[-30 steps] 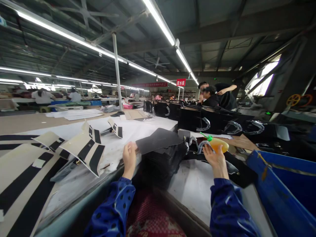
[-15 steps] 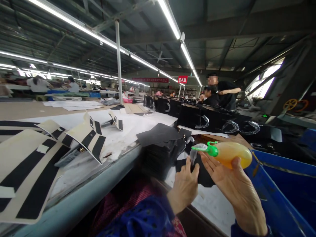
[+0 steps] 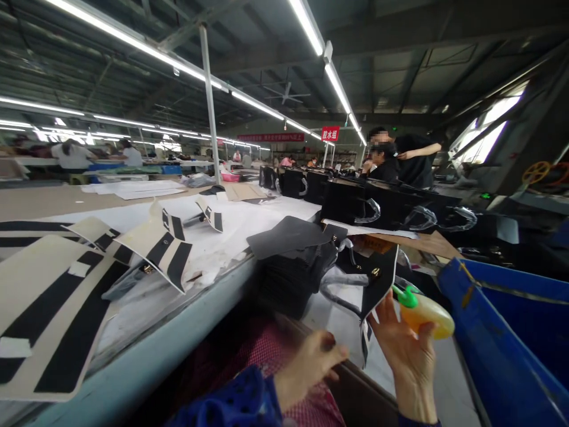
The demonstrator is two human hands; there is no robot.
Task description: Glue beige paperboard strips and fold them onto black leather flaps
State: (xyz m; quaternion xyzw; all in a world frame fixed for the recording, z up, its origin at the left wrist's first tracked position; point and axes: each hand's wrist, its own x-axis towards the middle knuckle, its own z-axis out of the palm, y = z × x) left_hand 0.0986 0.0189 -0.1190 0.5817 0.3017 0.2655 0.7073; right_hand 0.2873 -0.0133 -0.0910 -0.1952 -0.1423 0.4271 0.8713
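Note:
A squeeze bottle (image 3: 429, 317) of yellowish liquid with a green nozzle lies in my right hand (image 3: 402, 347), held between thumb and palm. The fingertips of that hand also touch the edge of a black bag panel (image 3: 380, 276) with gold hardware, which stands tilted in front of them. A plastic-wrapped handle (image 3: 340, 287) hangs at the panel's left. My left hand (image 3: 306, 362) is lower and to the left, apart from the panel, its fingers loosely bent and slightly blurred, with nothing visible in them. A stack of black pieces (image 3: 288, 273) is beyond it.
Cream-and-black striped panels (image 3: 57, 314) lie on the table (image 3: 173, 326) at left. A blue bin (image 3: 493, 338) is close on the right. Black bags (image 3: 347, 201) with wrapped handles stand in a row behind. Other people (image 3: 413, 157) are in the background.
My left hand has drawn back down and left. My right hand has lowered with the bottle. The black panel now stands tilted at my right fingertips, its hardware showing.

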